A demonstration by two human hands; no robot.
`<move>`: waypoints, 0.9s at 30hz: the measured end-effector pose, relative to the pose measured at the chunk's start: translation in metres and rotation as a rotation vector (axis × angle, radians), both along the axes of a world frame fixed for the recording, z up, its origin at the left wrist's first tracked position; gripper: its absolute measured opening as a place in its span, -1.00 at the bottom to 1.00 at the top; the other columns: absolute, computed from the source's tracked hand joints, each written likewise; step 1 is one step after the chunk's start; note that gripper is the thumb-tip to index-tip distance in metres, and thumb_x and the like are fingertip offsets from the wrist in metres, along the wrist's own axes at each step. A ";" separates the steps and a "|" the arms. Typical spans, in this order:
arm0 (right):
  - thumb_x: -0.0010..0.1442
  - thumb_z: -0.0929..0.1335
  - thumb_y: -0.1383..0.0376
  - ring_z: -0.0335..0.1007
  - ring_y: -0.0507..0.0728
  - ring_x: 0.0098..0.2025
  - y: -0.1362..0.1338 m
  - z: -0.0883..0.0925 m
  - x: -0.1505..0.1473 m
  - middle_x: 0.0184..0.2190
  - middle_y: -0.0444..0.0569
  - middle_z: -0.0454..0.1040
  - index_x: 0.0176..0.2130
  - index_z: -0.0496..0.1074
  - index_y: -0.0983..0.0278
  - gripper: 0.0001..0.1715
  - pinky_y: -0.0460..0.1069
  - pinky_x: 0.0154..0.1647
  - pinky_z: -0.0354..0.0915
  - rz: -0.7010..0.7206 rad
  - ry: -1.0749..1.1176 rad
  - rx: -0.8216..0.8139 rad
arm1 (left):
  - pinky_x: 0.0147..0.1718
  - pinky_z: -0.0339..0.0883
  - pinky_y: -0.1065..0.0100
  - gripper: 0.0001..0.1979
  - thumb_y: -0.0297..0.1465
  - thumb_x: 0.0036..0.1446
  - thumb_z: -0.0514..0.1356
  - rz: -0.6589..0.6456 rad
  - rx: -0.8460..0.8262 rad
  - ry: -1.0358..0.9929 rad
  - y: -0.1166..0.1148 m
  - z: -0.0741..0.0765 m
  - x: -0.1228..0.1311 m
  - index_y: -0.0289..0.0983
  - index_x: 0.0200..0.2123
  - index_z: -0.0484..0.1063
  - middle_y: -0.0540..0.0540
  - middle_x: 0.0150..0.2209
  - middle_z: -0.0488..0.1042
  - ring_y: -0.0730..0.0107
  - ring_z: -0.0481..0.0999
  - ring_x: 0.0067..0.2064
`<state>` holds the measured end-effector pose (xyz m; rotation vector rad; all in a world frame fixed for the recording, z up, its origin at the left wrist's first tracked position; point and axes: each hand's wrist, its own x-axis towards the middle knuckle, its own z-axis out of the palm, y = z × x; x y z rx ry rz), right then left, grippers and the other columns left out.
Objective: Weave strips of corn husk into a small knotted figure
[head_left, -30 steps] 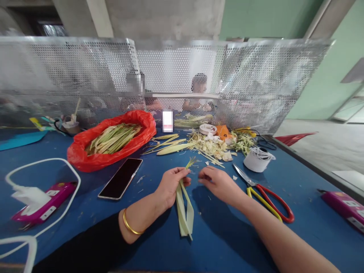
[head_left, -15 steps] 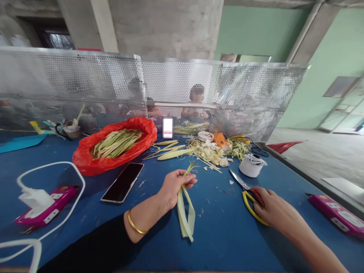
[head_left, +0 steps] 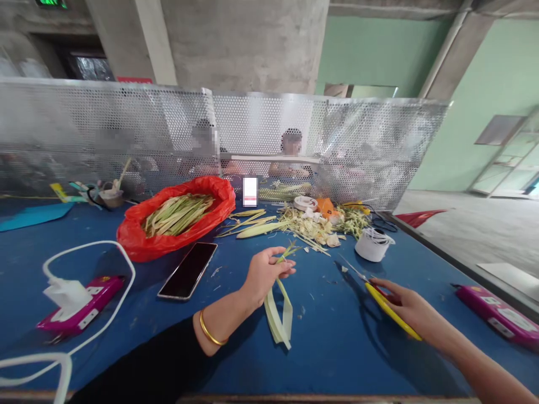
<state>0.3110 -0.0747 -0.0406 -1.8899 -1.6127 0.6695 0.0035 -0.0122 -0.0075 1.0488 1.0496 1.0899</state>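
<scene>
My left hand (head_left: 269, 273) pinches a small bundle of pale green leaf strips (head_left: 278, 322) near its bound top. The strips hang down in a folded loop, and short frayed ends stick up past my fingertips. On the right, my right hand (head_left: 398, 303) grips scissors (head_left: 385, 308) with yellow and red handles. The scissors are tilted up off the table, blades pointing away to the upper left, with a shadow beneath them. Beyond my left hand lie loose yellowish leaf strips (head_left: 259, 227) and a heap of trimmed scraps (head_left: 315, 227).
A red plastic bag (head_left: 130, 238) holds many dried leaves. Nearby lie a phone (head_left: 188, 271), a purple power strip (head_left: 78, 314) with a white cable, a white roll (head_left: 373, 245) and another purple power strip (head_left: 497, 314). A perforated metal screen (head_left: 265, 123) borders the table; people sit behind it.
My right hand has lifted the scissors from lying on the table and turned them edge-on. My left hand still holds the leaf bundle. The whole view has shifted slightly.
</scene>
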 end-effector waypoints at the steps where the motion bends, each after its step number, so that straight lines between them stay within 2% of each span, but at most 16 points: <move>1: -0.05 0.39 0.12 0.21 0.03 -0.71 -0.009 0.001 -0.008 -0.66 -0.19 0.35 0.03 0.41 0.30 -0.35 -0.08 -0.65 0.17 -0.018 0.278 -0.083 | -0.42 0.43 0.45 -0.54 -0.63 0.03 0.26 0.006 0.005 0.017 0.000 0.001 0.000 -0.48 0.04 0.33 -0.23 -0.33 0.61 0.37 0.61 -0.41; 2: 0.00 0.41 0.09 0.10 -0.03 -0.72 -0.018 0.002 -0.018 -0.68 -0.24 0.27 0.04 0.38 0.26 -0.38 -0.11 -0.66 0.13 -0.005 0.547 -0.171 | -0.42 0.43 0.46 -0.53 -0.63 0.03 0.25 0.014 0.010 0.033 -0.001 0.002 0.001 -0.48 0.06 0.32 -0.23 -0.33 0.61 0.37 0.61 -0.41; 4: 0.03 0.44 0.07 -0.10 -0.13 -0.72 -0.035 0.005 -0.040 -0.65 -0.28 0.19 -0.13 0.43 0.26 -0.55 -0.17 -0.69 0.03 0.055 0.979 -0.273 | -0.43 0.43 0.46 -0.49 -0.63 0.03 0.25 0.024 0.025 0.061 -0.001 0.003 0.002 -0.49 0.09 0.30 -0.22 -0.35 0.61 0.37 0.61 -0.42; 5: 0.05 0.44 0.05 -0.18 -0.16 -0.72 -0.041 0.006 -0.051 -0.61 -0.27 0.21 -0.17 0.43 0.25 -0.58 -0.18 -0.72 -0.03 0.117 1.149 -0.342 | -0.43 0.43 0.46 -0.48 -0.63 0.03 0.25 0.028 0.036 0.071 -0.001 0.003 0.002 -0.49 0.10 0.30 -0.21 -0.35 0.61 0.37 0.61 -0.42; 8: 0.13 0.39 -0.05 -0.16 -0.18 -0.68 -0.054 0.007 -0.082 -0.51 -0.21 0.26 -0.13 0.43 0.23 -0.53 -0.21 -0.69 0.00 0.231 1.521 -0.443 | -0.43 0.44 0.47 -0.46 -0.63 0.02 0.26 0.040 0.067 0.096 0.000 0.002 0.003 -0.49 0.11 0.30 -0.19 -0.36 0.62 0.38 0.61 -0.42; 10: 0.17 0.31 -0.13 -0.12 -0.17 -0.67 -0.057 0.006 -0.097 -0.47 -0.18 0.28 -0.15 0.43 0.24 -0.48 -0.20 -0.67 0.04 0.323 1.680 -0.490 | -0.42 0.44 0.47 -0.46 -0.62 0.02 0.26 0.051 0.080 0.108 0.000 0.001 0.003 -0.48 0.11 0.30 -0.18 -0.36 0.62 0.38 0.61 -0.42; 15: 0.24 0.17 -0.19 -0.05 -0.16 -0.66 -0.058 -0.003 -0.117 -0.43 -0.13 0.31 -0.14 0.43 0.26 -0.35 -0.19 -0.68 0.06 0.440 1.896 -0.569 | -0.40 0.47 0.46 -0.45 -0.64 0.02 0.24 0.059 0.097 0.146 0.002 -0.003 0.002 -0.48 0.12 0.30 -0.15 -0.36 0.63 0.42 0.59 -0.43; 21: 0.21 0.16 -0.23 -0.06 -0.17 -0.68 -0.052 -0.010 -0.130 -0.43 -0.14 0.28 -0.09 0.41 0.31 -0.27 -0.20 -0.69 0.07 0.587 2.034 -0.552 | -0.39 0.50 0.44 -0.49 -0.64 0.00 0.25 0.090 0.120 0.174 0.004 -0.007 0.003 -0.44 0.08 0.36 -0.11 -0.39 0.63 0.39 0.60 -0.39; 27: 0.22 0.17 -0.21 -0.08 -0.18 -0.69 -0.051 -0.011 -0.138 -0.44 -0.15 0.29 -0.11 0.39 0.32 -0.30 -0.21 -0.69 0.06 0.605 2.070 -0.533 | -0.38 0.52 0.40 -0.49 -0.62 -0.01 0.27 0.104 0.143 0.193 0.005 -0.009 0.003 -0.41 0.06 0.39 -0.08 -0.42 0.62 0.35 0.61 -0.37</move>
